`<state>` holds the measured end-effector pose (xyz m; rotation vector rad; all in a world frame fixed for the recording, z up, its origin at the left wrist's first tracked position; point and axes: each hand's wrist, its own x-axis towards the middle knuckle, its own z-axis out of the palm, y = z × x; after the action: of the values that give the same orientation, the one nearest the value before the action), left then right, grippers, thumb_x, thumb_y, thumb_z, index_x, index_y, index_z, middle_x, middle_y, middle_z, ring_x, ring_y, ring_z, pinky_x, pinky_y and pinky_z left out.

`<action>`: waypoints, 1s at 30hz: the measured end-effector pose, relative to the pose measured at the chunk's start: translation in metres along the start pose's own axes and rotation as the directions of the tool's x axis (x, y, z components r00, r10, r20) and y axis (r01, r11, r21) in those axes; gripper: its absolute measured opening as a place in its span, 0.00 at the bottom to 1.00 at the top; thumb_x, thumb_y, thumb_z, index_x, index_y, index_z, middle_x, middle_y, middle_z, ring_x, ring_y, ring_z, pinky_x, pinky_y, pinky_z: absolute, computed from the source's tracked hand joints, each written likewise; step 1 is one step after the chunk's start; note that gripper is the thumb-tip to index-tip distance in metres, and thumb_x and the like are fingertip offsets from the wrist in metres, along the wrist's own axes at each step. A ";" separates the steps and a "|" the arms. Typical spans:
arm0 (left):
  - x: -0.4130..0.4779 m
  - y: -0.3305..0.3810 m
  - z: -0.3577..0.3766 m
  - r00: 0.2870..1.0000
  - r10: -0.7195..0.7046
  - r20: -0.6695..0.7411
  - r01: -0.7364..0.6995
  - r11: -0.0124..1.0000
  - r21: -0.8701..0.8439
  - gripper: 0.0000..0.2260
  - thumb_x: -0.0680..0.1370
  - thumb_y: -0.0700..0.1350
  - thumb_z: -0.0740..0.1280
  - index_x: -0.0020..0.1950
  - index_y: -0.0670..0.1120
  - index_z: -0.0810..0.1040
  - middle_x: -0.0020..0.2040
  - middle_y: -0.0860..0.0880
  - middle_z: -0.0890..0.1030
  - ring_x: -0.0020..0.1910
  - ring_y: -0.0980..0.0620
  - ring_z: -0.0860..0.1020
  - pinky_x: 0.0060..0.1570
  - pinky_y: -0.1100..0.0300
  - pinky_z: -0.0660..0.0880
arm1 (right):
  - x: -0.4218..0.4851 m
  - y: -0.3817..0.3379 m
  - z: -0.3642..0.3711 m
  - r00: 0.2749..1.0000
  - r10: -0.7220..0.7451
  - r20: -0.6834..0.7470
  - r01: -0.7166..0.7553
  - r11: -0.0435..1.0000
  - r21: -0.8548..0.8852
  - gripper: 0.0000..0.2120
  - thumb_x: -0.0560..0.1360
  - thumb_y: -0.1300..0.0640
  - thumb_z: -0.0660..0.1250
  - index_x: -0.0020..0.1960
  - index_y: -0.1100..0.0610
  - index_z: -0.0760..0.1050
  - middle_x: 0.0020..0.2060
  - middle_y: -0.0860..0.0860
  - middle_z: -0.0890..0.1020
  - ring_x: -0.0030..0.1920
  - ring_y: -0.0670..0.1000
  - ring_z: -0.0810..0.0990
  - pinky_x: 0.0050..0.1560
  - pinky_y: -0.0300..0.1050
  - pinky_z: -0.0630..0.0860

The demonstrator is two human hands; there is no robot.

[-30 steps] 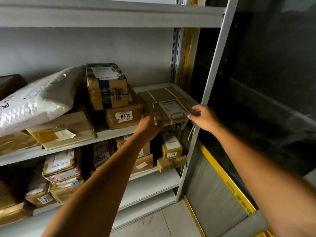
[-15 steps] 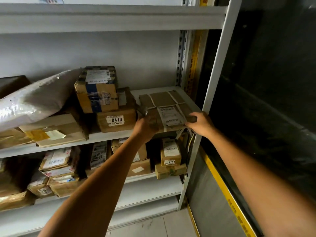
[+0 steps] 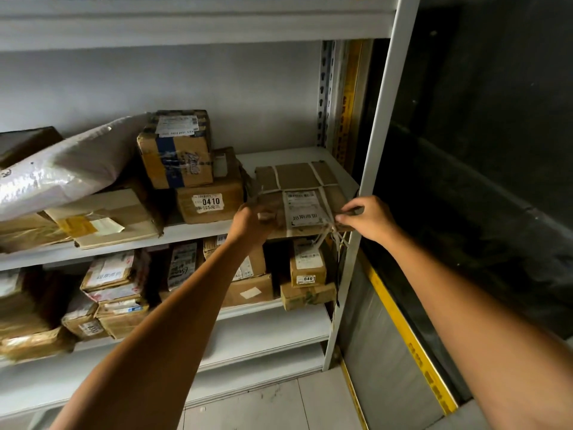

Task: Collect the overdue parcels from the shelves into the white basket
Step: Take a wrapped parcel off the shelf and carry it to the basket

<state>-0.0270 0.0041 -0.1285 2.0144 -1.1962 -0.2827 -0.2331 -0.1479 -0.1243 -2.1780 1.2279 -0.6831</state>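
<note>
Parcel label seems barcoded but unreadable; neighbouring box reads "0410".

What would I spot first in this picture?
The left hand and right hand reach in and grip a flat brown parcel tied with string at the right end of the shelf. Just left of it sits a box labelled 0410, with a white bag beyond.
</note>
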 end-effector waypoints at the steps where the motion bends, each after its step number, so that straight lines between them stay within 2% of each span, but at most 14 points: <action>1: -0.001 -0.001 -0.001 1.000 -0.015 -0.005 0.015 1.000 -0.001 0.18 0.76 0.41 0.73 0.66 0.44 0.79 0.64 0.45 0.78 0.51 0.55 0.73 0.35 0.79 0.68 | -0.001 0.001 0.001 1.000 -0.002 -0.003 0.002 1.000 0.001 0.16 0.71 0.55 0.76 0.57 0.58 0.81 0.55 0.53 0.82 0.57 0.52 0.79 0.52 0.40 0.72; 4: 0.002 -0.004 -0.002 0.996 -0.090 0.000 0.090 0.996 -0.016 0.23 0.74 0.45 0.75 0.68 0.49 0.77 0.67 0.45 0.75 0.56 0.50 0.76 0.40 0.74 0.70 | -0.001 0.000 0.003 1.000 0.009 0.005 -0.009 1.000 0.008 0.21 0.71 0.56 0.76 0.63 0.57 0.79 0.61 0.54 0.79 0.62 0.53 0.77 0.56 0.39 0.69; 7: 0.005 -0.004 -0.001 0.989 -0.140 0.054 0.143 0.987 -0.071 0.19 0.74 0.43 0.75 0.65 0.50 0.79 0.56 0.47 0.80 0.40 0.54 0.77 0.28 0.72 0.72 | 0.004 0.002 0.006 0.999 0.036 0.033 -0.036 0.999 0.025 0.23 0.71 0.57 0.76 0.65 0.57 0.77 0.63 0.55 0.78 0.63 0.54 0.77 0.59 0.41 0.70; 9: 0.006 -0.006 0.000 0.983 -0.172 0.070 0.177 0.981 -0.081 0.19 0.74 0.42 0.75 0.64 0.50 0.80 0.53 0.46 0.82 0.36 0.55 0.77 0.28 0.68 0.73 | 0.005 0.004 0.009 0.997 0.051 0.057 -0.054 0.997 0.047 0.24 0.71 0.58 0.76 0.66 0.58 0.77 0.63 0.55 0.79 0.63 0.54 0.77 0.61 0.43 0.71; 12: 0.006 -0.006 -0.001 0.980 -0.184 0.081 0.191 0.977 -0.090 0.20 0.75 0.40 0.74 0.66 0.50 0.79 0.52 0.45 0.82 0.40 0.50 0.79 0.35 0.63 0.75 | 0.005 0.006 0.012 0.996 0.063 0.060 -0.067 0.995 0.067 0.24 0.71 0.58 0.76 0.66 0.58 0.76 0.63 0.55 0.78 0.64 0.54 0.76 0.64 0.45 0.72; 15: 0.006 -0.008 -0.003 0.976 -0.188 0.106 0.197 0.977 -0.082 0.23 0.75 0.38 0.73 0.69 0.49 0.77 0.54 0.43 0.81 0.48 0.44 0.81 0.44 0.56 0.79 | 0.002 0.007 0.010 0.996 0.058 0.068 -0.062 0.996 0.069 0.24 0.70 0.58 0.77 0.65 0.57 0.77 0.63 0.54 0.78 0.65 0.53 0.75 0.61 0.42 0.70; 19: 0.003 -0.014 -0.005 0.971 -0.188 0.146 0.202 0.976 -0.087 0.26 0.73 0.37 0.75 0.70 0.48 0.76 0.54 0.42 0.81 0.42 0.48 0.81 0.38 0.60 0.79 | -0.007 0.011 0.009 0.994 0.042 0.102 -0.049 0.996 0.072 0.25 0.70 0.59 0.77 0.66 0.56 0.76 0.65 0.53 0.76 0.66 0.54 0.73 0.59 0.39 0.67; 22: 0.000 -0.016 -0.003 0.972 -0.189 0.141 0.202 0.976 -0.084 0.28 0.72 0.37 0.76 0.71 0.49 0.75 0.60 0.44 0.78 0.51 0.47 0.80 0.46 0.58 0.79 | -0.010 0.013 0.014 0.995 0.040 0.095 -0.047 0.996 0.072 0.28 0.69 0.60 0.78 0.67 0.56 0.74 0.67 0.54 0.75 0.67 0.54 0.73 0.62 0.42 0.69; 25: 0.002 -0.018 -0.001 0.972 -0.191 0.139 0.208 0.971 -0.118 0.30 0.72 0.37 0.76 0.72 0.49 0.73 0.60 0.46 0.75 0.57 0.44 0.79 0.54 0.50 0.81 | -0.008 0.014 0.017 0.994 0.054 0.097 -0.061 0.996 0.070 0.30 0.69 0.59 0.78 0.69 0.55 0.74 0.67 0.54 0.75 0.67 0.54 0.73 0.66 0.47 0.72; 30: 0.006 -0.019 0.000 0.972 -0.187 0.143 0.212 0.960 -0.184 0.32 0.71 0.38 0.77 0.73 0.49 0.71 0.63 0.46 0.75 0.59 0.43 0.78 0.54 0.50 0.81 | -0.002 0.016 0.020 0.994 0.071 0.079 -0.078 0.993 0.089 0.32 0.69 0.58 0.78 0.71 0.55 0.72 0.67 0.54 0.76 0.66 0.54 0.74 0.66 0.49 0.73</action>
<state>-0.0112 0.0042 -0.1404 1.9655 -0.9945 -0.6120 -0.2309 -0.1489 -0.1496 -2.0537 1.2082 -0.6089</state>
